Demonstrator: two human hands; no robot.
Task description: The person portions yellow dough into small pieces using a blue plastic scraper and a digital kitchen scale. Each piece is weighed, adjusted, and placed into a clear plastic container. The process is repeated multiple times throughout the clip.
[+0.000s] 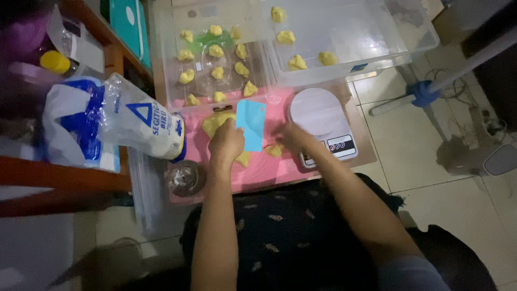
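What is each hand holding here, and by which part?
The left hand grips the blue dough scraper by its left edge. The right hand rests by a small yellow dough piece; whether it grips it cannot be told.

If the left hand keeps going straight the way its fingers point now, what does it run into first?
The left hand points up the pink mat, so it would first meet the yellow dough lump at its fingertips. Beyond lies the clear tray of dough pieces. Depth is hard to judge here.

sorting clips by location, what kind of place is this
Probably a home, with baking done on the tiled floor. A pink mat carries yellow dough, a kitchen scale sits beside it, and clear plastic tubs hold dough portions. A flour bag lies nearby.
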